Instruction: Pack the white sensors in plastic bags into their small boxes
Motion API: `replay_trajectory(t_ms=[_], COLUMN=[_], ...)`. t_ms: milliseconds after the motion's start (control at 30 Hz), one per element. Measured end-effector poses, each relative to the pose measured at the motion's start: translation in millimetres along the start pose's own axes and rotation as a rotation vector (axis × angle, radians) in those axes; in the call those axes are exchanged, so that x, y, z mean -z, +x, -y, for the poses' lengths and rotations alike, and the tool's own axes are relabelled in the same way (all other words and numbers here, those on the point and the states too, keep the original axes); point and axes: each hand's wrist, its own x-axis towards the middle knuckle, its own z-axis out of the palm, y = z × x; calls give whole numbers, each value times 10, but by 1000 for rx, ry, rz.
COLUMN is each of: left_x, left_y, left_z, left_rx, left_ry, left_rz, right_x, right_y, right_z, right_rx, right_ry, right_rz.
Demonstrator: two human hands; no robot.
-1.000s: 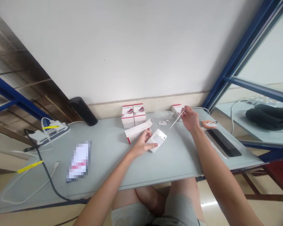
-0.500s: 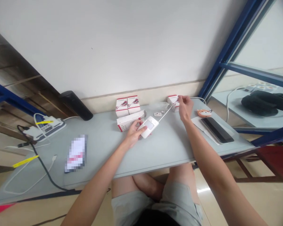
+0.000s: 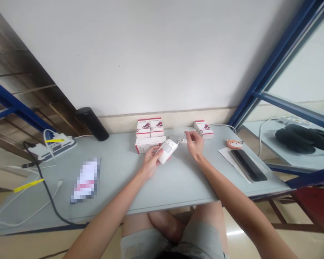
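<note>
My left hand (image 3: 150, 161) is closed round a white motion sensor (image 3: 167, 150), thumb on its front face near the grey window. From the sensor's upper right corner sticks out a thin metal antenna (image 3: 181, 138), slanting up to the right. The far end of that antenna is pinched between the fingertips of my right hand (image 3: 194, 144). Behind my left hand lies a long white-and-red box (image 3: 148, 143), with two small white-and-red boxes (image 3: 150, 127) above it. A small white part (image 3: 181, 140) sits on the table behind the antenna, partly hidden.
Another small box (image 3: 204, 129) stands at the back, behind my right hand. To the right lie a phone (image 3: 248, 164), a paper sheet (image 3: 229, 158) and an orange-white object (image 3: 234, 144). At left are a power strip (image 3: 58, 146), cables, a blurred packet (image 3: 85, 181) and a black cylinder (image 3: 92, 124).
My right hand has come left and down toward the sensor, and the visible antenna between them has become much shorter. My left hand keeps its hold on the sensor. The view has shifted slightly.
</note>
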Motion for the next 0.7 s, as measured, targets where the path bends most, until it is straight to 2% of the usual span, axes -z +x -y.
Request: replay_trajectory(t_ms=[200,333,433,500,600,700], left_x=[6,7,-26,-56,-82,-64], left_y=[-16,-23,-16,-6,-3,-20], left_z=[12,27,22,13,-19,-72], left_rx=[-11,-26,-24,-24,-34,-36], left_ry=[28,50,54,52,60,36], left_rz=[-22,24,39,29,28,62], right_x=[-8,-55,-53,-9,89,186], right_y=[-84,-183,-131,-16,186,335], right_z=[51,72,47,-11,-179,-386], right_rx=[20,85,108,175,276,260], right_ry=[-25,-94,-135,-246,-503,-616], right_rz=[29,257,345,324,192,147])
